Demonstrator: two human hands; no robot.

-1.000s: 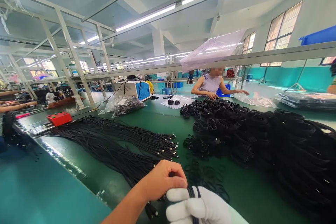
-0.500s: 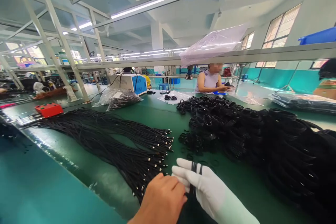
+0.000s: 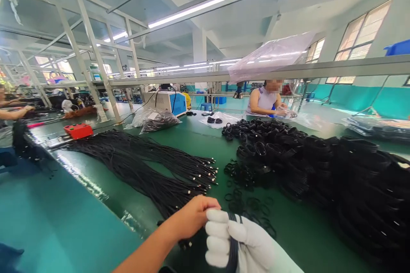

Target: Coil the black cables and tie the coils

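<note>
My right hand (image 3: 238, 239), in a white glove, is curled round a bundle of black cable (image 3: 235, 249), with the thumb pressed over it. Thin black bands (image 3: 238, 219) sit round the gloved fingers. My bare left hand (image 3: 200, 215) is closed right beside the gloved fingertips; what it pinches is hidden. Left of my hands, long black cables (image 3: 150, 170) with small metal plug ends lie fanned out on the green table (image 3: 188, 140). Several loose black rings (image 3: 237, 200) lie just beyond my right hand.
A big heap of coiled black cables (image 3: 307, 166) fills the right side. Farther back are a red control box (image 3: 78, 131), a plastic bag (image 3: 160, 121), and a white-and-blue machine (image 3: 169, 102). Across the table a co-worker (image 3: 261, 100) handles clear plastic. Another person's arm (image 3: 16, 113) shows far left.
My right hand's fingers, earlier stretched out, are now curled round the cable bundle. My left hand has moved slightly up, beside the gloved fingertips. The view has swung left.
</note>
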